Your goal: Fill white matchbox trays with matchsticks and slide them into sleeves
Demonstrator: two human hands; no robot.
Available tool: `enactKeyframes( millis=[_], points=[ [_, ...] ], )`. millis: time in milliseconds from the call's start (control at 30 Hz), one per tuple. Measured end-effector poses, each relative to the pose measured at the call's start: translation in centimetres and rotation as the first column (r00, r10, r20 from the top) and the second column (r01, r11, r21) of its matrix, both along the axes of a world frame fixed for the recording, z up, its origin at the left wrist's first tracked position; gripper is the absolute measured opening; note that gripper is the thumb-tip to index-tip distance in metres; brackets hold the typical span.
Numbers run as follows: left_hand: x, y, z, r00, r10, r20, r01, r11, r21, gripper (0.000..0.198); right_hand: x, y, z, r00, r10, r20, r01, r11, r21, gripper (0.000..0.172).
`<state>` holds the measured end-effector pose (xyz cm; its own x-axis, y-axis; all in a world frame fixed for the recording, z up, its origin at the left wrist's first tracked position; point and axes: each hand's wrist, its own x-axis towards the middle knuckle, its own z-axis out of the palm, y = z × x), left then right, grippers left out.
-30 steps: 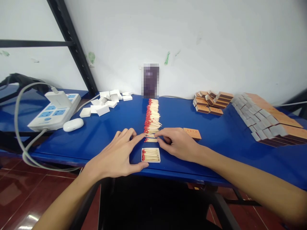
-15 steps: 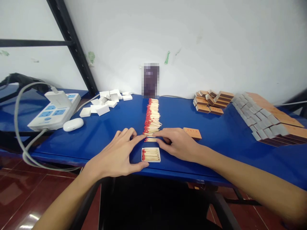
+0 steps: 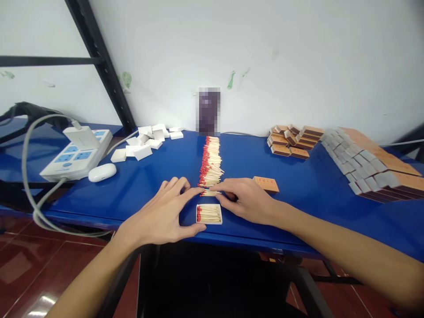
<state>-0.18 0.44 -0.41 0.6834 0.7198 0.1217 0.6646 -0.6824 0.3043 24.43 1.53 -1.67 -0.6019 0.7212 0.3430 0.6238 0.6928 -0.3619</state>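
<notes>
A long row of red-tipped matches lies down the middle of the blue table. At its near end my left hand and my right hand pinch a small bunch of matches between their fingertips. Just in front sits a white inner tray partly filled with matches, with my left thumb against its left side. An orange matchbox sleeve lies right of my right hand.
White empty trays are heaped at the back left. A power strip with cable and a white earbud case lie left. Orange matchboxes and stacked rows of boxes fill the right. A blurred dark object leans on the wall.
My right fingertips have slid a little left along the small bunch, closing it toward my left fingertips. The view has shifted slightly; otherwise nothing moved.
</notes>
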Motion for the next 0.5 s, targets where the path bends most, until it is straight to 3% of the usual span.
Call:
enactKeyframes(
  millis=[367,500],
  points=[
    [0.05,-0.03,-0.02,1.000,-0.004,-0.025,0.004,1.000,0.005,0.064,-0.04,0.17,0.03,1.000,-0.020,-0.011,0.020,1.000,-0.017,0.019],
    [-0.04,-0.03,0.01,1.000,0.001,-0.030,-0.001,1.000,-0.004,0.064,-0.05,0.35,0.30,0.994,-0.061,-0.086,0.051,0.992,-0.118,0.017]
  ],
)
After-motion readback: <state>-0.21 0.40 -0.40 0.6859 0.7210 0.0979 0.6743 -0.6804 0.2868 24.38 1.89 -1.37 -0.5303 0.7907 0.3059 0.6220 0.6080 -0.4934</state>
